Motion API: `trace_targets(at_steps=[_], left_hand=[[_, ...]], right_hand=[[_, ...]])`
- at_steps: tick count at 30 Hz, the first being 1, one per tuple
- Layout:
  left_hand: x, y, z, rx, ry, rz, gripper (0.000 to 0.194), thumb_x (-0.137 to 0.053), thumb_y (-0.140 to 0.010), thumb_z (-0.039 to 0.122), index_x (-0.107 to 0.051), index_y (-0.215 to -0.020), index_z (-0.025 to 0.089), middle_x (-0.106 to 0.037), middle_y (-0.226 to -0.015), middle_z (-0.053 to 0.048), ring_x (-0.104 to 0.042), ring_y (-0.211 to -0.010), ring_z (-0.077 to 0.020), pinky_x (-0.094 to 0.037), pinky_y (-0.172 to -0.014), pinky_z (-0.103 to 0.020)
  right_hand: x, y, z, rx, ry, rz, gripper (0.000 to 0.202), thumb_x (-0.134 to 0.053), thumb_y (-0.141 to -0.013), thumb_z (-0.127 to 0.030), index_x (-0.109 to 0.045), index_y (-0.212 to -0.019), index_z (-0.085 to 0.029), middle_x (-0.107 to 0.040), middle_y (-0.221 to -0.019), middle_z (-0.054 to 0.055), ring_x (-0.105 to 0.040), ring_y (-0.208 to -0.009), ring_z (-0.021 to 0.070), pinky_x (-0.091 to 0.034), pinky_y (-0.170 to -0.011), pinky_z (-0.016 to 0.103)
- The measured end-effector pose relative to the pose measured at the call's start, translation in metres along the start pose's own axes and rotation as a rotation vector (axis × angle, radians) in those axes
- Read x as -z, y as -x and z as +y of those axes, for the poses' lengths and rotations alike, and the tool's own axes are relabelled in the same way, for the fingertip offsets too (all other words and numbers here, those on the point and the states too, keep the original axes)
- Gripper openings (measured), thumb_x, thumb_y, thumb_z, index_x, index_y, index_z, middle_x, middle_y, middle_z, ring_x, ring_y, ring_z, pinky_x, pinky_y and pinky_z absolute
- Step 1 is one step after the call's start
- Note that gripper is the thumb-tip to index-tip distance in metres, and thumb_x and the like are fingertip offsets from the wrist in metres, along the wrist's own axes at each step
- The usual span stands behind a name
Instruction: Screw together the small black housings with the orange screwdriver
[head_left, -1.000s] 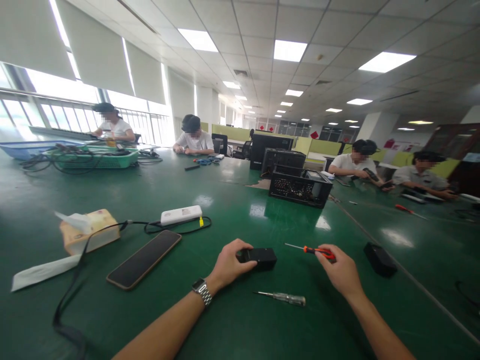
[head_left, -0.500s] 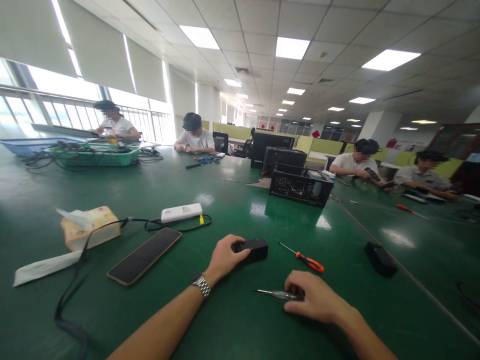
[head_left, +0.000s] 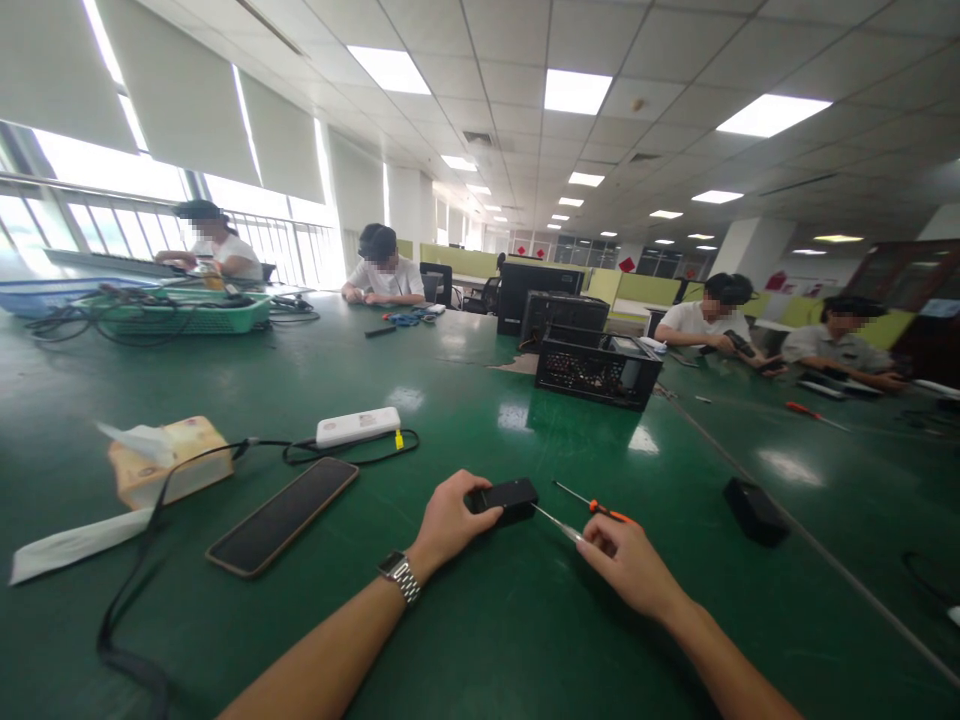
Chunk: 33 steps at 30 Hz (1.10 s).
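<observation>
My left hand, below a wrist with a metal-band watch, grips the left end of a small black box on the green table. A screwdriver with a clear handle is held in my right hand. Its thin tip points up and left and reaches the right end of the box; whether it touches cannot be made out. Just behind my right hand lies an orange and black screwdriver, its handle partly hidden by my fingers.
A phone, tissue pack and white power strip with cable lie left. Another black box sits right. Farther back are an open computer case, a green basket and several people seated around the table.
My right hand has moved up and raised the clear-handled screwdriver, bringing its tip from the table below to the black box. My left hand keeps its grip on the box.
</observation>
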<state>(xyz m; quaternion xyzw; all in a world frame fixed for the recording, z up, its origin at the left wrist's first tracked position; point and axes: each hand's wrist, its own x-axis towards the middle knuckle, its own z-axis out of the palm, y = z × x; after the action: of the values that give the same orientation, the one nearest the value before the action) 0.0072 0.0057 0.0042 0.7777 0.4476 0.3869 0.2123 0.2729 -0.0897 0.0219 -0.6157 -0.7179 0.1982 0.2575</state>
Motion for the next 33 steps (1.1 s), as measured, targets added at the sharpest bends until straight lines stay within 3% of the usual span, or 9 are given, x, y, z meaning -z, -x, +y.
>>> trace_targets(at_steps=[9, 33], left_hand=[[-0.0015, 0.0010, 0.0010, -0.004, -0.006, 0.003, 0.025, -0.072, -0.072, 0.033, -0.068, -0.093, 0.019, -0.066, -0.090, -0.004, -0.062, -0.085, -0.0220, -0.048, -0.076, -0.032], [-0.0004, 0.0013, 0.0022, 0.008, -0.010, -0.006, 0.027, -0.073, -0.072, 0.034, -0.069, -0.095, 0.020, -0.067, -0.091, -0.004, -0.062, -0.085, -0.0228, -0.048, -0.074, -0.032]], right_hand=[[-0.0009, 0.0003, 0.0018, 0.035, 0.159, 0.144, 0.021, -0.052, -0.086, -0.039, -0.061, -0.079, -0.021, -0.062, -0.070, 0.001, -0.055, -0.063, 0.0157, -0.040, -0.060, 0.026], [-0.0002, 0.0022, 0.0031, 0.075, 0.240, 0.240, 0.021, -0.052, -0.087, -0.037, -0.060, -0.076, -0.021, -0.062, -0.069, 0.001, -0.056, -0.061, 0.0161, -0.040, -0.059, 0.027]])
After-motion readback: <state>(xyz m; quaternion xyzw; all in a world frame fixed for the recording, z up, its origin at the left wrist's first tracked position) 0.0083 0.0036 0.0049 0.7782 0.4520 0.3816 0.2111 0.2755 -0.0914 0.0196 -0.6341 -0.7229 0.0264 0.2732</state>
